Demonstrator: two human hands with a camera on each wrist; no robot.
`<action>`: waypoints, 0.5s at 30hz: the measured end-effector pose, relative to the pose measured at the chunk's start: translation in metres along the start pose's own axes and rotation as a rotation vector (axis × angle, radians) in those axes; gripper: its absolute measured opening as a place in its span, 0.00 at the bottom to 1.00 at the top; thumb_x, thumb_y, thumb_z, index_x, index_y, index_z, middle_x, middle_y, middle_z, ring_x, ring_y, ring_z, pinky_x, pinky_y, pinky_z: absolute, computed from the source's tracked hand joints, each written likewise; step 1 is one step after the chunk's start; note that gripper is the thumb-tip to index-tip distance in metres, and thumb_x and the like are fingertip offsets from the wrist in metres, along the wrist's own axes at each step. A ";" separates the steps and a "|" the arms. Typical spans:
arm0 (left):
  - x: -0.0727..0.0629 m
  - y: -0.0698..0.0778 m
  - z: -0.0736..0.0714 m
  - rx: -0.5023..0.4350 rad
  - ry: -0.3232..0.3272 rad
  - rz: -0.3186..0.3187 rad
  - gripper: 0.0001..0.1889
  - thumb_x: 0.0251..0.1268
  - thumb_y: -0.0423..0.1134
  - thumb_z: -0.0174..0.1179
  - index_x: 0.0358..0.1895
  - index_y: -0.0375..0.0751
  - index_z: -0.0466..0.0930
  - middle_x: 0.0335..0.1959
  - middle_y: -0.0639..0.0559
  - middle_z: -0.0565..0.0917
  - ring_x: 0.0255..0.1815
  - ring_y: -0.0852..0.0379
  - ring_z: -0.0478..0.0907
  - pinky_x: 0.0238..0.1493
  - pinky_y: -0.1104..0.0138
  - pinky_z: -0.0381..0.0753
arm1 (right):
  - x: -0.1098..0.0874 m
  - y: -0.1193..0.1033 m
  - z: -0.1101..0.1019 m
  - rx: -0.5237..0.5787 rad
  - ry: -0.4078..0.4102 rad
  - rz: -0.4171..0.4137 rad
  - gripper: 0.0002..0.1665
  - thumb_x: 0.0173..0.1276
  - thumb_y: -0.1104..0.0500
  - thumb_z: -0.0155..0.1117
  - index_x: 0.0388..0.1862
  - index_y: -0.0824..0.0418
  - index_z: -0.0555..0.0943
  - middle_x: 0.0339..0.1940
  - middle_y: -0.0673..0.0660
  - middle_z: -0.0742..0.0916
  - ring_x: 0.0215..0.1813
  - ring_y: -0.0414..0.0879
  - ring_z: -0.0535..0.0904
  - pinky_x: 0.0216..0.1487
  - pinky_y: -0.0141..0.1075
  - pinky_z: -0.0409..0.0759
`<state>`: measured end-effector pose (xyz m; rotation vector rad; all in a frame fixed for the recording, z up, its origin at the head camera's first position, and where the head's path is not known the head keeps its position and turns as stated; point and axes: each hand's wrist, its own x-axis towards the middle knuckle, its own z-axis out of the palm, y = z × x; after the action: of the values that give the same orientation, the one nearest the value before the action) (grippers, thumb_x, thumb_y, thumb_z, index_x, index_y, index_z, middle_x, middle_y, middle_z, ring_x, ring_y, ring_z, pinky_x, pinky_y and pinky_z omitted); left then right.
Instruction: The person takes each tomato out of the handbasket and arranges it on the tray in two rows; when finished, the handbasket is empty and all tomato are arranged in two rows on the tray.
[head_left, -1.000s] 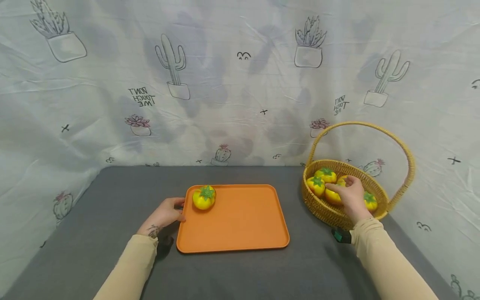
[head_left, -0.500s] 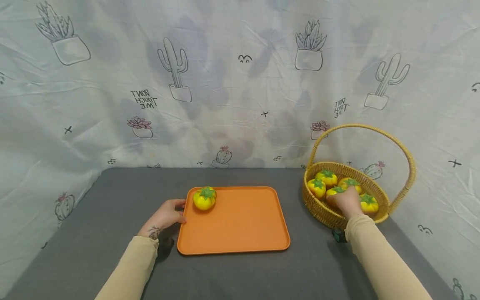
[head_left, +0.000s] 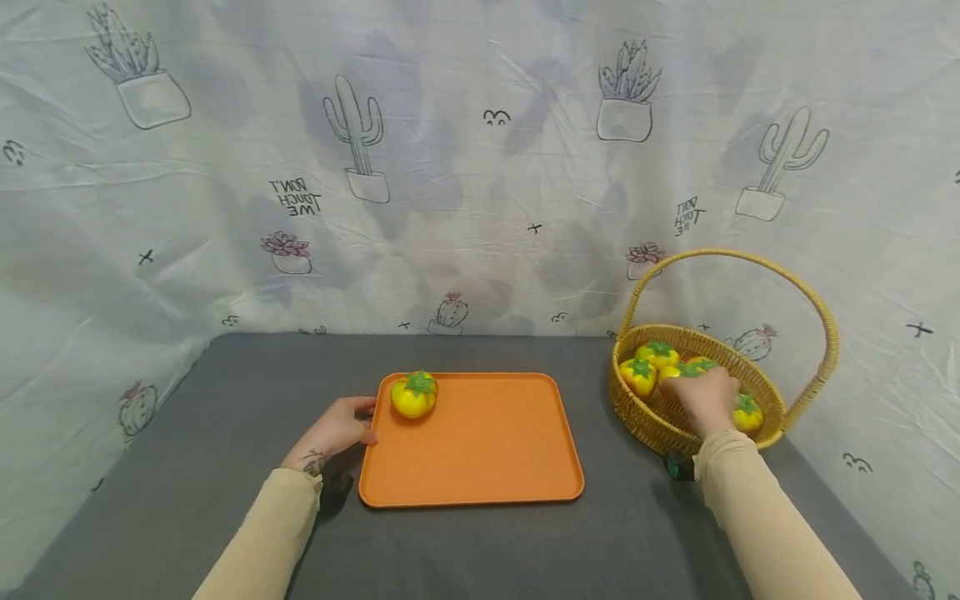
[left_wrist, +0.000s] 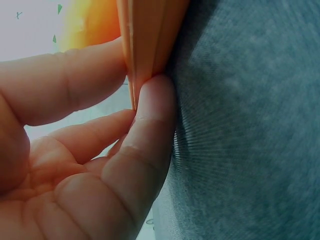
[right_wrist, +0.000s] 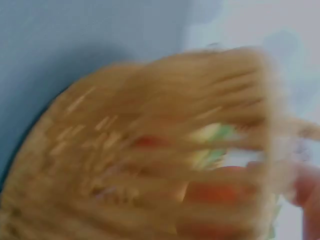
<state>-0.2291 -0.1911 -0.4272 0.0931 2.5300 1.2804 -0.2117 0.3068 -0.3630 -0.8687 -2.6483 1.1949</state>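
My left hand (head_left: 335, 432) pinches the left edge of an orange tray (head_left: 480, 450). In the left wrist view, the thumb and fingers (left_wrist: 157, 100) hold the tray's rim (left_wrist: 145, 40) from both sides. One yellow persimmon (head_left: 412, 398) with a green leafy top sits in the tray's back left corner. At the right, my right hand (head_left: 708, 396) reaches into a wicker basket (head_left: 637, 423) and grips a persimmon (head_left: 670, 374), mostly behind the hand. The right wrist view is blurred, with the woven wall (right_wrist: 90, 150) covering most of the fruit.
Several other persimmons, including one at the basket's left (head_left: 638, 379) and one at its right (head_left: 747, 417), lie in the basket. Its tall handle (head_left: 813, 300) arches over them. A printed cloth (head_left: 480, 167) hangs behind the grey table (head_left: 480, 550).
My right hand has gone down into the basket, closed on a persimmon, and moved slightly up and right with it. The left hand stays on the tray's edge.
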 end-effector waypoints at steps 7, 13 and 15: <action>0.000 0.000 0.000 0.001 0.015 -0.012 0.36 0.48 0.23 0.61 0.64 0.24 0.61 0.61 0.28 0.68 0.55 0.36 0.73 0.49 0.55 0.79 | -0.024 -0.044 0.014 0.490 0.023 -0.201 0.49 0.58 0.58 0.65 0.72 0.58 0.48 0.69 0.59 0.59 0.62 0.49 0.61 0.55 0.36 0.69; -0.001 0.001 0.001 -0.006 0.018 -0.016 0.35 0.49 0.24 0.60 0.65 0.25 0.61 0.61 0.29 0.68 0.55 0.36 0.73 0.49 0.55 0.79 | -0.047 -0.076 0.073 0.842 -0.283 -0.398 0.42 0.54 0.78 0.59 0.65 0.60 0.54 0.58 0.48 0.68 0.53 0.39 0.68 0.47 0.24 0.73; -0.002 0.001 0.002 -0.012 0.018 -0.013 0.35 0.49 0.24 0.60 0.65 0.25 0.61 0.61 0.29 0.68 0.56 0.36 0.73 0.48 0.55 0.80 | -0.058 -0.081 0.096 0.848 -0.395 -0.422 0.42 0.53 0.79 0.59 0.65 0.62 0.56 0.58 0.50 0.69 0.53 0.40 0.69 0.47 0.25 0.74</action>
<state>-0.2271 -0.1897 -0.4270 0.0629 2.5332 1.2964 -0.2314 0.1698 -0.3627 0.0693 -2.0000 2.2149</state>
